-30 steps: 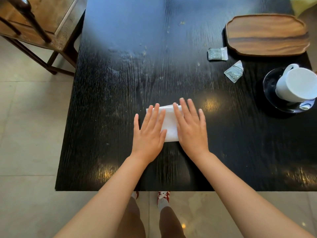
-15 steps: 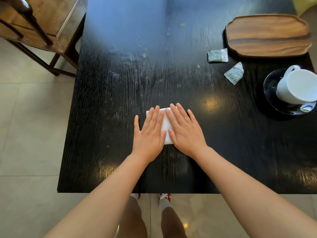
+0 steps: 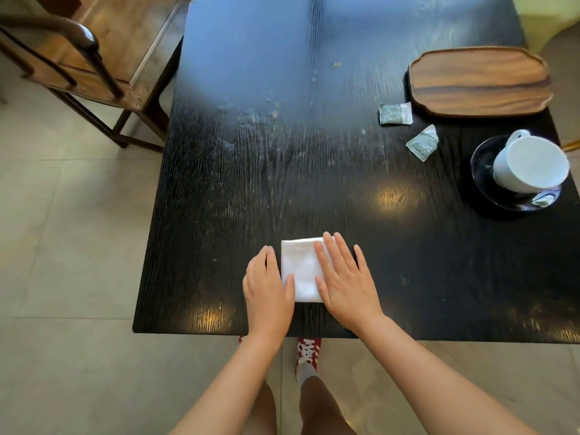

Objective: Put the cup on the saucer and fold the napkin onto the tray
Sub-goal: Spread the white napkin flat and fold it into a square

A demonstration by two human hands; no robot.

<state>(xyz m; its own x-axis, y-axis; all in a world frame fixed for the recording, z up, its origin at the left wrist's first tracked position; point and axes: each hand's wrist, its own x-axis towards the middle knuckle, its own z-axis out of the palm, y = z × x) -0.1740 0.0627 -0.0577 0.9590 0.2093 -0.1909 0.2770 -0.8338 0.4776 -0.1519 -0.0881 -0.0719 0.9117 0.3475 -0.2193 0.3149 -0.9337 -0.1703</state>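
Observation:
A white napkin (image 3: 301,268), folded into a small rectangle, lies on the black table (image 3: 314,152) near its front edge. My right hand (image 3: 345,277) lies flat with straight fingers over the napkin's right half. My left hand (image 3: 266,284) rests at the napkin's left edge, its thumb on the cloth; its other fingers curve down along that edge. At the right, a white cup (image 3: 530,164) stands on a dark saucer (image 3: 483,183). Behind it, at the far right, is the wooden tray (image 3: 480,83), with nothing on it.
Two small green-grey sachets (image 3: 395,113) (image 3: 422,142) lie between the tray and the table's middle. A wooden chair (image 3: 94,67) stands at the table's far left corner. My red shoes (image 3: 309,353) show below the front edge.
My left hand slid left off the napkin to its left edge, uncovering the cloth's middle. My right hand moved a little to the right and stays flat on the napkin.

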